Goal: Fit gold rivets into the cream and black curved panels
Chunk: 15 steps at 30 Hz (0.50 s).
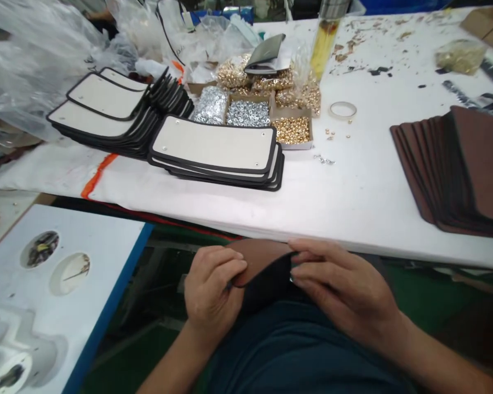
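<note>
A brown leather-like panel (263, 255) with a dark underside is bent between my two hands, just below the table's front edge. My left hand (216, 282) pinches its left end, thumb and fingers closed on it. At its right end my right hand (340, 282) has its fingers closed on the edge, and a tiny shiny piece (291, 279) shows by the fingertips. Across the table lies a stack of pale panels with black borders (213, 143), metal studs at their corners. A fanned stack of brown panels (482, 164) rests at the right.
Small boxes of silver rings (248, 113) and gold fittings (291, 130) stand behind the stacks. Loose silver bits (324, 160) and a tape roll (342, 110) lie nearby. A bottle of yellow liquid (326, 41) stands at the back. A white sewing machine (16, 350) occupies the lower left.
</note>
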Tool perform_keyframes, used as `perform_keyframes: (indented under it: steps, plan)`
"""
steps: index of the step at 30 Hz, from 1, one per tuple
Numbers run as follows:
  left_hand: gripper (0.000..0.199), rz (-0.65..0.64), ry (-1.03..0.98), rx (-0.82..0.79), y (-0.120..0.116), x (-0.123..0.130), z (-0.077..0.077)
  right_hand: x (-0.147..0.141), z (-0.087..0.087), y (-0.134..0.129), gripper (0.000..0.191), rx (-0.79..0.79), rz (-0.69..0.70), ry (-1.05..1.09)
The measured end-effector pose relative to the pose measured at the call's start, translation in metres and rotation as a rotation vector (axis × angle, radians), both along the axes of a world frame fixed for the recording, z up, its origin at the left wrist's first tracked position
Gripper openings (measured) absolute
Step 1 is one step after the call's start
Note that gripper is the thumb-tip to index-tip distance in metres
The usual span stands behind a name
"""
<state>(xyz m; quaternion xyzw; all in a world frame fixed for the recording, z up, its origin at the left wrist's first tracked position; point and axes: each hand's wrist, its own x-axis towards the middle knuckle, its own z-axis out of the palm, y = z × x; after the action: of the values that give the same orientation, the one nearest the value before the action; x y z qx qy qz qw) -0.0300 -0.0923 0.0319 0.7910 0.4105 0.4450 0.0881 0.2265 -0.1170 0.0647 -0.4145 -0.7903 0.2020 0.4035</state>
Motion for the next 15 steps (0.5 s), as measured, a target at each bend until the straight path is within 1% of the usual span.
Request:
perform_keyframes:
  steps: [2, 4, 7, 11, 15]
  plan:
    - [0.033, -0.039, 0.058, 0.032, -0.001, 0.002, 0.007, -0.008, -0.005, -0.016, 0.015, 0.047, -0.080, -0.010]
    - [0.034, -0.082, 0.084, 0.053, -0.003, 0.004, 0.012, -0.010, -0.011, -0.023, 0.014, 0.034, -0.094, -0.006]
    - [0.036, -0.102, 0.085, 0.077, -0.005, 0.008, 0.017, -0.011, -0.015, -0.026, 0.013, -0.011, -0.070, 0.051]
    - [0.036, -0.122, 0.088, 0.067, -0.006, 0.009, 0.023, -0.012, -0.014, -0.025, 0.012, 0.005, -0.075, 0.057]
    - [0.042, -0.142, 0.116, 0.045, -0.007, 0.006, 0.027, -0.013, -0.012, -0.023, 0.011, 0.017, -0.065, 0.056]
